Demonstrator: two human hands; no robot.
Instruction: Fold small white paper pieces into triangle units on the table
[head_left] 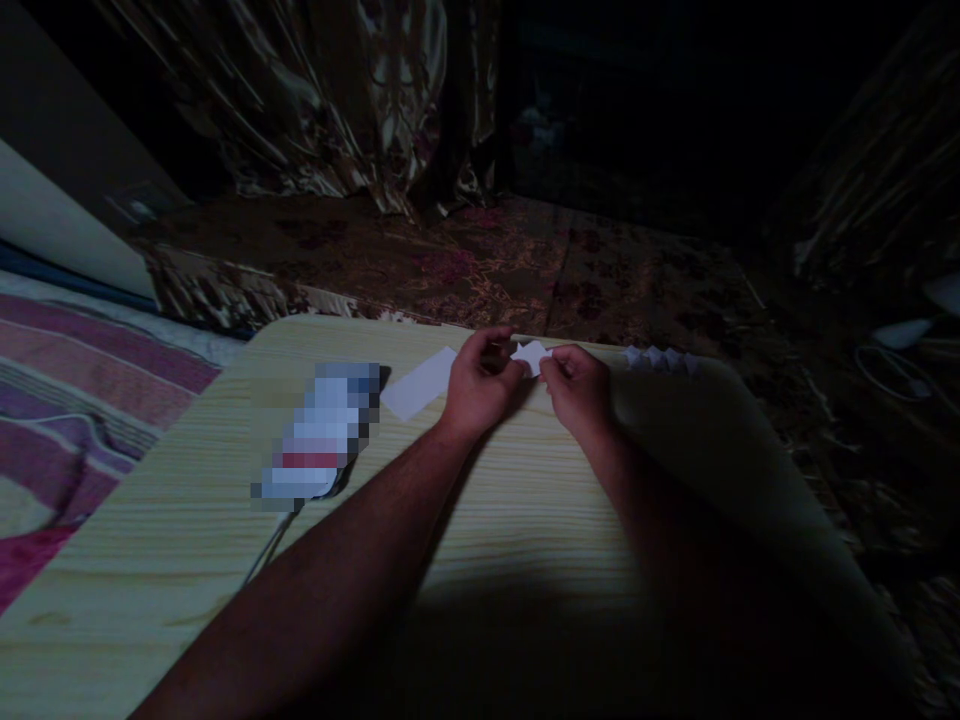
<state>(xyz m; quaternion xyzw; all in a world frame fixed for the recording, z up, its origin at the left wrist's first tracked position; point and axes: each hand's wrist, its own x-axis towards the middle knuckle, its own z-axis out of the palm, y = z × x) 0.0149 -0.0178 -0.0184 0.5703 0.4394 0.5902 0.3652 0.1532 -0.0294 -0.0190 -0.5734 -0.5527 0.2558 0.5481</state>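
Observation:
A small folded white paper piece is pinched between both my hands near the far edge of a light wooden table. My left hand grips its left side with curled fingers. My right hand pinches its right side. A flat white paper slip lies on the table just left of my left hand. A row of several small folded white paper pieces sits at the table's far right edge, right of my right hand.
A blurred-out rectangular object with a cable running toward me lies on the table's left part. Striped pink bedding is at the left. Dark patterned fabric and curtains lie beyond the table. The right side is very dark.

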